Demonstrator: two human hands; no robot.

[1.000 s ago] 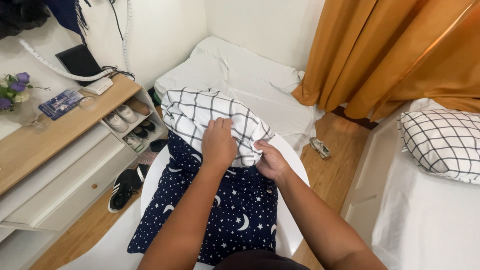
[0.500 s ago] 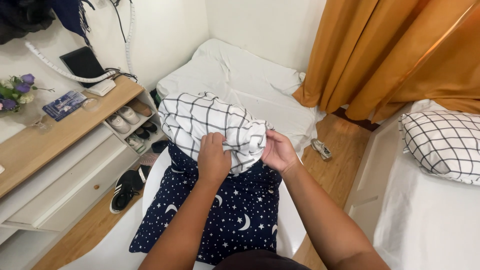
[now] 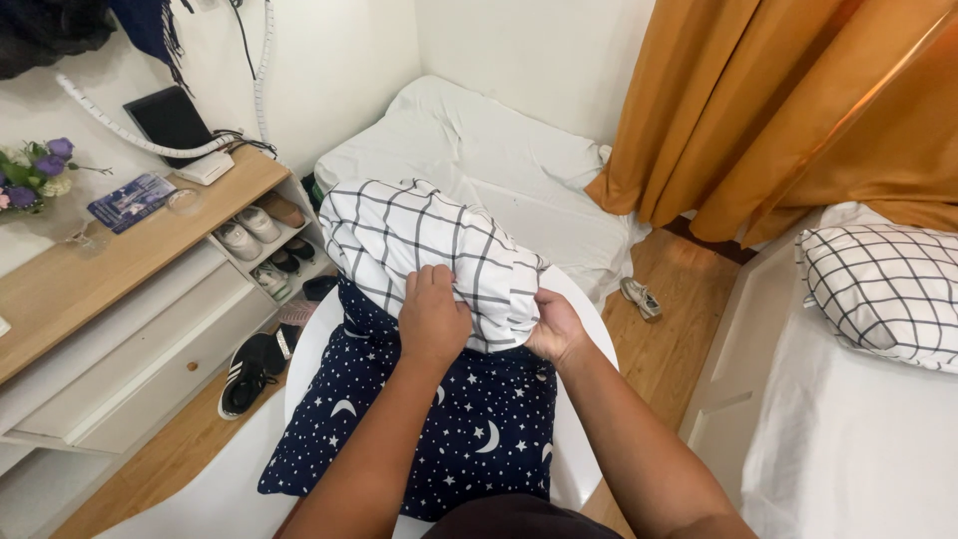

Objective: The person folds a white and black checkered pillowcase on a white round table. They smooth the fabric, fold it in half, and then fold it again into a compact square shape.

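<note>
**Two hands, one checked cover, one starry pillow**

One pillow in a dark blue cover with white stars and moons lies on a round white counter, its far end inside one white pillowcase with a black grid. Two hands work at the pillowcase's open edge. The left hand has its fingers curled shut on a bunch of the checked cloth, knuckles up. The right hand pinches the same hem at the right corner, fingers closed on the fabric.

Elsewhere: one second checked pillow on the bed at right, one white mattress on the floor beyond, orange curtains, one wooden shelf unit with several pairs of shoes in its cubby, and one black sneaker on the floor.

Against half a second ago, both hands sit lower on the pillow, and the checked hem has come further down over the blue cover, hiding more of it.
</note>
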